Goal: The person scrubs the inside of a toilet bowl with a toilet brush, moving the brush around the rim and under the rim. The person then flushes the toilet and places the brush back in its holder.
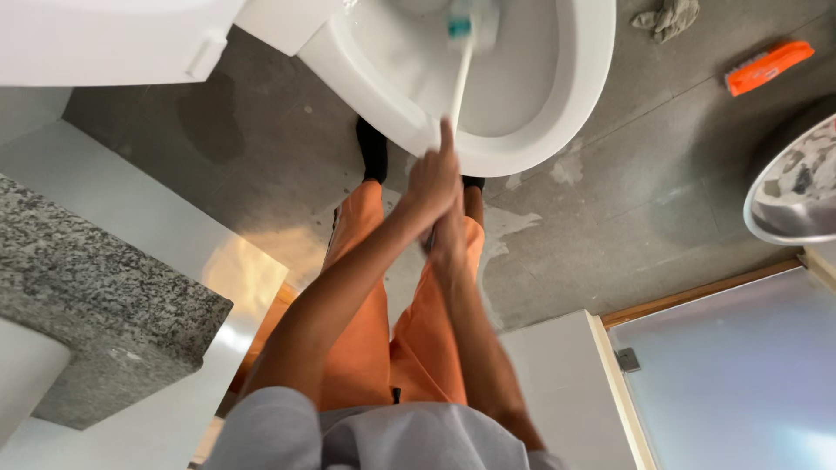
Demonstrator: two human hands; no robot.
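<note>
Both my hands grip the white handle of a toilet brush (459,91). My left hand (433,183) is uppermost on the handle, with its index finger stretched along it. My right hand (450,237) holds the handle's lower end, just beneath the left. The brush head, teal and white, sits inside the bowl of a white toilet (575,96), against its far wall. My orange trousers and black socks stand right in front of the bowl's rim.
An orange scrub brush (768,67) and a grey rag (666,17) lie on the grey tiled floor to the right. A metal basin (788,196) sits at the right edge. A granite counter (83,296) is at the left, a glass door (740,374) at the lower right.
</note>
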